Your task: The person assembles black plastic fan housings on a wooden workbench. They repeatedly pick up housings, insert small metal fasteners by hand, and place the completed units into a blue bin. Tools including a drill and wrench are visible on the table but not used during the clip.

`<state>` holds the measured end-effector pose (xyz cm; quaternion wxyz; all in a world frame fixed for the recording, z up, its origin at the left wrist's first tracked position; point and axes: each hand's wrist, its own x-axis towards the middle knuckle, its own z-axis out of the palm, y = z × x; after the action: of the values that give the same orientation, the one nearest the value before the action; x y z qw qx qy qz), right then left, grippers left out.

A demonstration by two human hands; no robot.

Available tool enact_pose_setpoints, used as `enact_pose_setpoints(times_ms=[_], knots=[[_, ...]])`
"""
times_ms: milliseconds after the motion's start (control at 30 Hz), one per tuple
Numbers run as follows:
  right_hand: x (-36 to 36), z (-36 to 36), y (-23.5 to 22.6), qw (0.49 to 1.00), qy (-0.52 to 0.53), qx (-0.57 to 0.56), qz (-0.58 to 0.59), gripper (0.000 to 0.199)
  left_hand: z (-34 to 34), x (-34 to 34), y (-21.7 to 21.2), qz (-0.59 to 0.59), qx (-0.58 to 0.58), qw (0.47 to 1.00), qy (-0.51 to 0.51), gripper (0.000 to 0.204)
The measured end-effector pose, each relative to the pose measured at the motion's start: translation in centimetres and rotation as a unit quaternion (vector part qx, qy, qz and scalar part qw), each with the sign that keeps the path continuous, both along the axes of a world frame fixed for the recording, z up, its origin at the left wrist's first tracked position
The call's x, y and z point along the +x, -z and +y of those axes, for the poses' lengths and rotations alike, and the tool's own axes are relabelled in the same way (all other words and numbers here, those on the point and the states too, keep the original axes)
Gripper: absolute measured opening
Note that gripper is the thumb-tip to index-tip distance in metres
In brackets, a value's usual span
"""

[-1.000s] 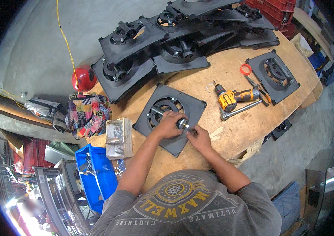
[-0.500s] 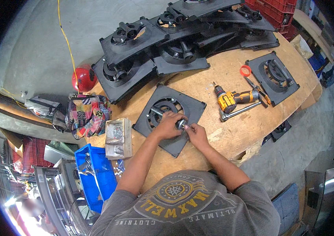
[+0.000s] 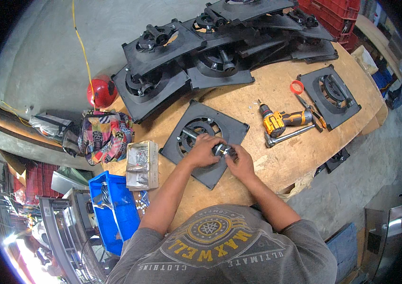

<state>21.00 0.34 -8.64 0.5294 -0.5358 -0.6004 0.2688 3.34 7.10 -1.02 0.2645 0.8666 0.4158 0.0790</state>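
Observation:
A square black plate with a round, spoked opening lies askew on the wooden table in front of me. Mounted across its opening is a dark tube. Over the plate's right part, my left hand is closed around a round fitting with a shiny metal end. My right hand pinches a small black piece against or just beside that end; whether the two parts touch is hard to tell. The palm side of both hands is hidden.
Similar black plates are piled at the back, and another plate lies at right. Nearby are a yellow drill, a ratchet wrench, pliers and red tape. At left stand a hardware box and a blue bin.
My right hand has turned and shifted slightly right, and the black piece now shows between its fingers. My left hand keeps its hold on the fitting in about the same place.

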Motion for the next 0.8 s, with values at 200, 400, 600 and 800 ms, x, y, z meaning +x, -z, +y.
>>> enact_pose_setpoints(times_ms=[200, 400, 600, 800], knots=[[0.8, 1.2, -0.6, 0.912, -0.099, -0.308, 0.251, 0.025, -0.1, 0.0, 0.1, -0.001, -0.001, 1.0, -0.002, 0.056], [1.4, 1.8, -0.3, 0.832, -0.158, -0.399, 0.352, 0.021, -0.2, 0.1, 0.2, -0.018, 0.02, 1.0, -0.007, 0.049], [0.8, 1.5, 1.0, 0.847, -0.162, -0.379, 0.336, 0.019, -0.4, 0.2, 0.1, -0.012, 0.005, 1.0, -0.017, 0.048], [0.2, 0.2, 1.6, 0.875, -0.158, -0.35, 0.294, 0.019, -0.3, 0.3, 0.0, -0.012, -0.004, 1.0, -0.024, 0.046]])
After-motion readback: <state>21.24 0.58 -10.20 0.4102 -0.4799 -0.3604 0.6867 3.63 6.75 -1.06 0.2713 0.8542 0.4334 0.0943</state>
